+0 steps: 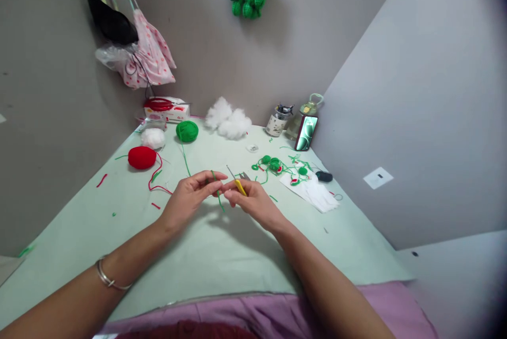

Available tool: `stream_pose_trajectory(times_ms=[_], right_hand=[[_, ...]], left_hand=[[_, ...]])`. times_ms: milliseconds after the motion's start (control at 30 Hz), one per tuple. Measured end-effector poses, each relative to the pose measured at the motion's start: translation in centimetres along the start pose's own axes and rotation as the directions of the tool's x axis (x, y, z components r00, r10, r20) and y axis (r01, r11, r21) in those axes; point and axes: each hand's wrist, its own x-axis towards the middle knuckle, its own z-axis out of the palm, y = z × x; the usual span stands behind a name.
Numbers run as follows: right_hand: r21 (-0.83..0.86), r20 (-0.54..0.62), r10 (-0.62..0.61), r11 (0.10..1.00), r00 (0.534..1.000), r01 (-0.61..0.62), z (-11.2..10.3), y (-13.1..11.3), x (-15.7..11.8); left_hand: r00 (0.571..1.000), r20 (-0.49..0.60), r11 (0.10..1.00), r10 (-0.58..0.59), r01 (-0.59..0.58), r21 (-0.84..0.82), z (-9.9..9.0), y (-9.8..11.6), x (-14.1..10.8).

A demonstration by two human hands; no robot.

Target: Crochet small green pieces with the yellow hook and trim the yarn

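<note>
Over the middle of the table my left hand [194,191] pinches green yarn [221,203], whose loose end hangs below the fingers. A crochet hook [240,187] with a yellow handle and a thin metal shaft rests in my right hand [253,200], its tip pointing up and left. The fingertips of both hands meet around the yarn. From the green yarn ball [187,131] a strand runs down toward my left hand. Just behind my right hand the grey tips of what look like scissors [244,176] show; the rest is hidden.
A red yarn ball [141,158] and a white yarn ball [152,138] lie at the left. White stuffing [228,119] sits at the back. Small green crocheted pieces [274,163], white paper [312,194], a phone [306,133] and a pen cup [277,121] are at the right.
</note>
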Motion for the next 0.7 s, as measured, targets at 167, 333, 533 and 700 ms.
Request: stream_pose_trajectory(times_ms=[167,333,533,700], right_hand=[[0.059,0.082,0.083,0.994,0.993,-0.088,0.1,0.1,-0.2],[0.084,0.005,0.079,0.993,0.997,-0.079,0.2,-0.1,-0.3],[0.206,0.014,0.112,0.972,0.994,-0.112,-0.1,0.5,-0.1],[0.406,-0.008,0.16,0.903,0.987,-0.143,-1.7,0.7,0.3]], left_hand=[[0.995,-0.081,0.998,0.052,-0.049,0.042,0.9,0.3,0.1],[0.996,-0.07,0.998,0.06,-0.058,0.033,1.8,0.3,0.2],[0.994,-0.057,0.989,0.096,-0.089,0.12,1.8,0.1,0.9],[0.945,-0.226,0.938,0.238,-0.163,0.305,-2.6,0.9,2.2]])
